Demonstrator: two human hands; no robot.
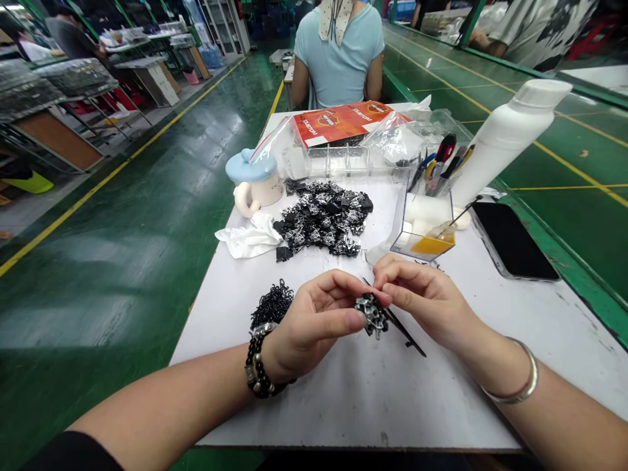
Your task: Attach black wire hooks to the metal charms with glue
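Note:
My left hand (314, 320) pinches a small black-and-silver part (373, 315) between thumb and fingers, above the front half of the table. My right hand (432, 301) is closed, thumb against fingertips, right beside that part; whatever it grips is too small or hidden to name. A thin black pointed strip (407, 337) slants below the fingers, and I cannot tell whether it is held or lies on the table. Beyond the hands spreads a heap of similar black-and-silver parts (324, 216). Small black hook-like pieces (272, 304) are piled behind my left wrist.
On the white table (343, 405) stand a lidded mug (260, 186), a crumpled tissue (250, 237), a clear tool holder (424, 229), a white bottle (510, 140) and a phone (513, 239). Clear trays (338, 160) and an orange card (343, 123) lie behind. A person (339, 62) sits ahead.

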